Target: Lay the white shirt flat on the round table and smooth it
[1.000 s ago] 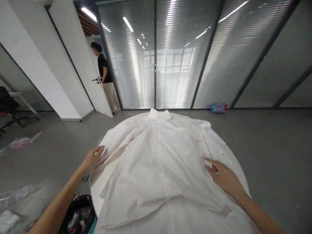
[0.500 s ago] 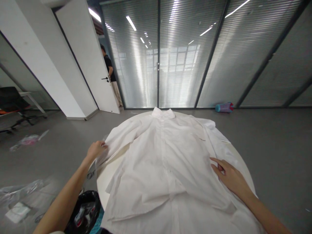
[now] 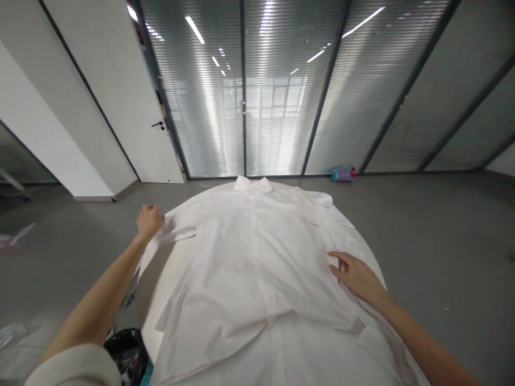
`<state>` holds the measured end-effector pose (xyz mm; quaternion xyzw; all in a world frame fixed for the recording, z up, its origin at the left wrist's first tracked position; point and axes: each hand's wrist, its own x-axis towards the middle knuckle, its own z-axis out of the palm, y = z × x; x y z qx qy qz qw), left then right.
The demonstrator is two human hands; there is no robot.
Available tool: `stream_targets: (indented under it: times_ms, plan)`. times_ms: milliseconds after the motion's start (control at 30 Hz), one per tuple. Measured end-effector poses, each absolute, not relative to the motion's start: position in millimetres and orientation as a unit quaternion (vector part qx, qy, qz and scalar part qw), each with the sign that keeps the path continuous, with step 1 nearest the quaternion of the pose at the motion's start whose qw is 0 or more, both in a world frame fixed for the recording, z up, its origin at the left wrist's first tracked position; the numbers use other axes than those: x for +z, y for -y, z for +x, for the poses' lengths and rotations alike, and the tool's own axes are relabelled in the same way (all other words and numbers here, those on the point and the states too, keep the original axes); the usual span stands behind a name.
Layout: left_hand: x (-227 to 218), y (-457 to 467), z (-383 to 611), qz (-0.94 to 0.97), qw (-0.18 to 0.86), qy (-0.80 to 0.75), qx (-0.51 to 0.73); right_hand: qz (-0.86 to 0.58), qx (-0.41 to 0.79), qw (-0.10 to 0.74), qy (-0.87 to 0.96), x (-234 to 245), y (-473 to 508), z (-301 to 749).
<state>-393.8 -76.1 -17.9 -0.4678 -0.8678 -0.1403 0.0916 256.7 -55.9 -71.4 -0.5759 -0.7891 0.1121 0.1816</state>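
Fingers (image 3: pixel 149 219) grip one shirt's (image 3: pixel 257 252) one sleeve (image 3: pixel 177 229).

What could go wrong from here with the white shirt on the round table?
The left hand grips the sleeve out past the table edge; pulling harder may drag the shirt off-centre. The right hand only lies flat on the cloth, so it may slip and bunch new wrinkles.

Place: an office room.
Walls: glass partitions (image 3: pixel 281 91) in dark frames, with shut blinds behind them.
Ceiling: strip lights (image 3: pixel 195 30) mirrored in the glass.
Door: white door (image 3: pixel 132 96) with a black handle, standing open.
Floor: plain grey floor (image 3: pixel 434 225).
Furniture: round white bench (image 3: pixel 161 289) carrying a white shirt (image 3: pixel 257 268).
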Motion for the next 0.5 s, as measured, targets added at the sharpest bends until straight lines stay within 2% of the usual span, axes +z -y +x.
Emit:
stream_targets:
  times_ms: [100, 333, 433, 500]
  plan:
    - [-24, 58, -344, -0.583, 0.078, 0.795, -0.150, -0.593, 0.122, 0.145, 0.783, -40, 41, 272]
    - [-48, 47, -234, -0.746, -0.010, 0.642, -0.174, -0.711, -0.005, 0.019, 0.703, 74, -33, 356]
    - [-72, 53, -212, -0.746, 0.014, 0.648, -0.153, -0.778, -0.011, 0.007, 0.629, 104, -70, 376]
    - [-85, 57, -208, -0.743, 0.036, 0.655, -0.135, -0.791, -0.019, 0.039, 0.610, 113, -95, 380]
